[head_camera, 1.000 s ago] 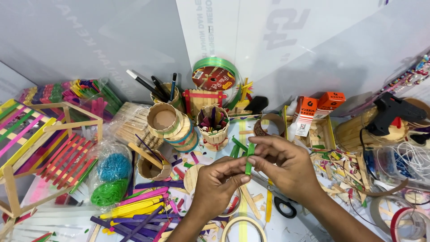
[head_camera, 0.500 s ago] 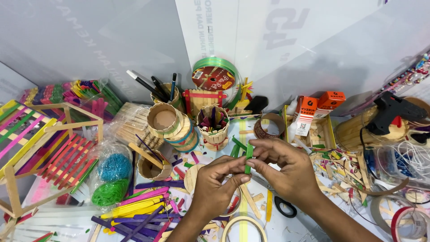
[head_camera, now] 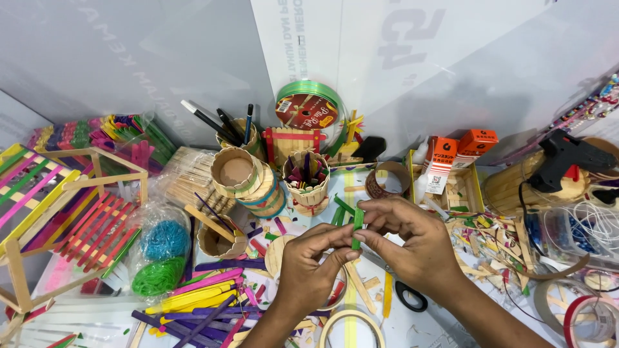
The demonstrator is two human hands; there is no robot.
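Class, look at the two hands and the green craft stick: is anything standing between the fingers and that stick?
Nothing visible does. The left hand and the right hand both pinch the green craft stick directly with their fingertips, holding it upright above the cluttered table.

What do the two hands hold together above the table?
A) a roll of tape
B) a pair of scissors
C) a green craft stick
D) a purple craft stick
C: the fingertips of the left hand and the right hand pinch a short green craft stick that stands nearly upright; the scissors lie on the table under the right hand.
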